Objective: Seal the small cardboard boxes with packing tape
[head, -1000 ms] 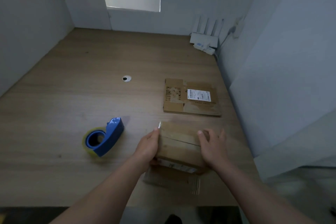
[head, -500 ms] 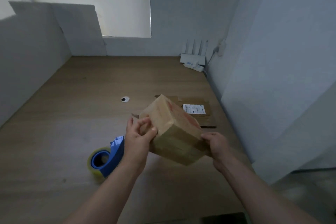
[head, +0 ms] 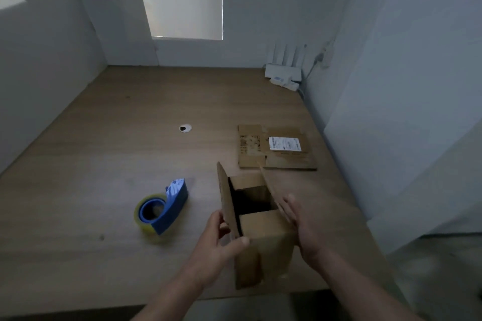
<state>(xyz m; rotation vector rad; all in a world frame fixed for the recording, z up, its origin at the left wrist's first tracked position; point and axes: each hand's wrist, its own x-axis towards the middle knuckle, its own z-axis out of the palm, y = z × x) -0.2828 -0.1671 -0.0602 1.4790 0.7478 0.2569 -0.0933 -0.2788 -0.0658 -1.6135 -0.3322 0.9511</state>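
Two box flaps stand raised, left hand pinching one.

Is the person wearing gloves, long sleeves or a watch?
No. The left hand and right hand are bare: no gloves, rings or watch show. The forearms are bare too, with no sleeve in view.

— Views on record?
— One only. It is head-worn and wide-angle, set above and behind the open box, facing forward and down across the surface.
— Range?
— Close. The open box lies low centre, near the lens. The left hand and right hand enter from below it. Beyond the box the view carries to the back wall, with a router far to the right.
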